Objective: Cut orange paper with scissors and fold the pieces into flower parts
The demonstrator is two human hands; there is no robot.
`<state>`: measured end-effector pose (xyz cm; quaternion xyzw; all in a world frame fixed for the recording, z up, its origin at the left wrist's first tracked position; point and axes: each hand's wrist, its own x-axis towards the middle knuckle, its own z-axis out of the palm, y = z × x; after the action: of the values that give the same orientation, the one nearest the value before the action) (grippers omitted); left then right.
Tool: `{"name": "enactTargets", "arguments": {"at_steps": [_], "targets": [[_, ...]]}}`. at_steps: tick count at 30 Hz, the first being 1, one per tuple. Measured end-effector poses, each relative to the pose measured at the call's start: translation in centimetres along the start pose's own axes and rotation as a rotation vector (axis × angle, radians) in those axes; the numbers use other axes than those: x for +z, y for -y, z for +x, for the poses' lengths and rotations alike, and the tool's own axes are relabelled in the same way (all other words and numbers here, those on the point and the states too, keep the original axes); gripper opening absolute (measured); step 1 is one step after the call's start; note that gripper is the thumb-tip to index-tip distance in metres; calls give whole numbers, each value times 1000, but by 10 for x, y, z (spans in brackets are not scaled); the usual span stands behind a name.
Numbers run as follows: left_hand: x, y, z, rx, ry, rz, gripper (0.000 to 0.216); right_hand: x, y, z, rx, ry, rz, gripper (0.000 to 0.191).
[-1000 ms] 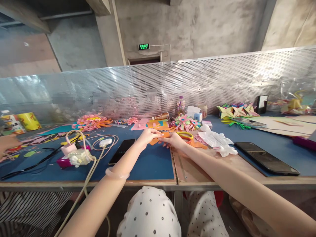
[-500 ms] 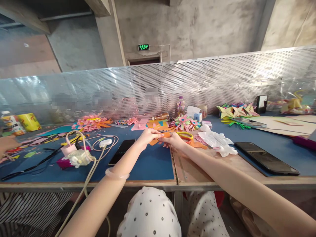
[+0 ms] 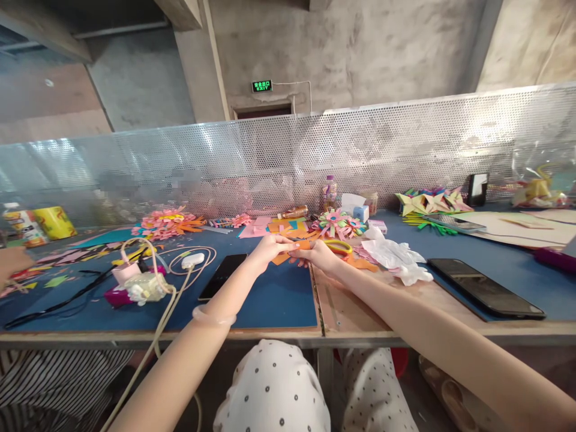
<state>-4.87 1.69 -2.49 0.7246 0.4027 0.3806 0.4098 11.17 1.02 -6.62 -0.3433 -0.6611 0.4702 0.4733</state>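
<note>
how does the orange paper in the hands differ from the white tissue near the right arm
The orange paper is in the grip of the left hand and right hand; the white tissue lies on the table. The orange paper shows only a small patch; the white tissue spreads wider, crumpled. Both are in front of the divider.

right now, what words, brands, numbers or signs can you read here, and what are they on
"安全出口" and "EXIT": green lettering on the wall sign
Bottle with purple cap: label too small to read
Yellow cylinder: markings too blurred to read
Small pale-blue box: any print too small to read
</note>
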Motion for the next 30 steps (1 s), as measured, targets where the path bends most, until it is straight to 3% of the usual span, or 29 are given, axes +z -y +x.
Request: {"name": "enactTargets", "arguments": {"at_steps": [7, 11, 17, 26, 30], "targets": [[-1, 5, 3, -21, 7, -89, 27, 1, 0, 1, 36, 21, 64, 35], [-4, 11, 7, -12, -72, -79, 29, 1, -2, 2, 125, 75, 207, 39], [-4, 11, 7, 16, -102, 46, 30, -4, -5, 5, 188, -91, 346, 41], [-1, 12, 7, 14, -9, 18, 34, -5, -6, 6, 139, -109, 458, 21], [-2, 14, 9, 4, -60, -30, 36, -4, -5, 6, 95, -90, 423, 22]]}}
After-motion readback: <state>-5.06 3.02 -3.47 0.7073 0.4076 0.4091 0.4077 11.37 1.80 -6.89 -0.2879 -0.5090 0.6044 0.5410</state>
